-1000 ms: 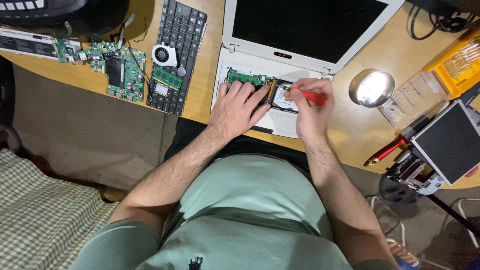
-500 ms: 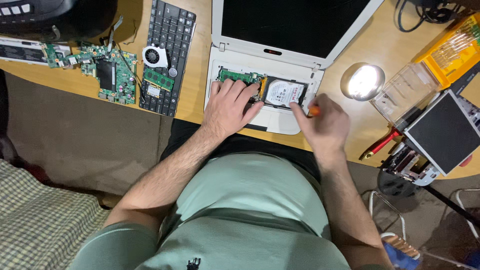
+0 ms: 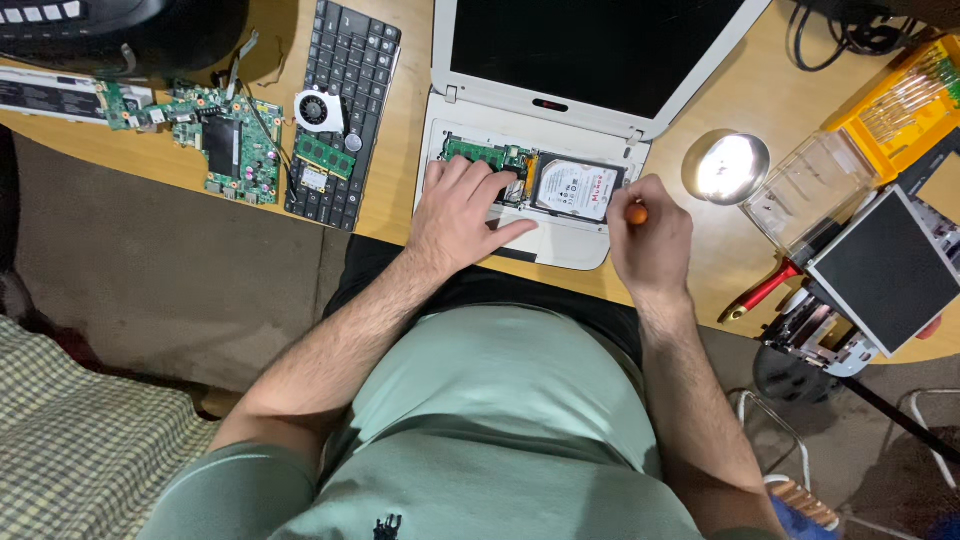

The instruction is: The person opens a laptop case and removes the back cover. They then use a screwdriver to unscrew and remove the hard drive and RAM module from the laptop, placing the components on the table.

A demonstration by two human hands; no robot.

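Beside hard drive (image 3: 578, 189) | right hand (image 3: 652, 240) withdrawn rightward | left hand (image 3: 462, 215) unmoved

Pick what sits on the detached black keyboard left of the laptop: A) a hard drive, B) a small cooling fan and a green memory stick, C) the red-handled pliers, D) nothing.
B: a small round cooling fan and a green memory stick lie on the keyboard, left of the open white laptop.

One head-worn camera looks steeply down, fairly close, at the desk (image 3: 400, 215).
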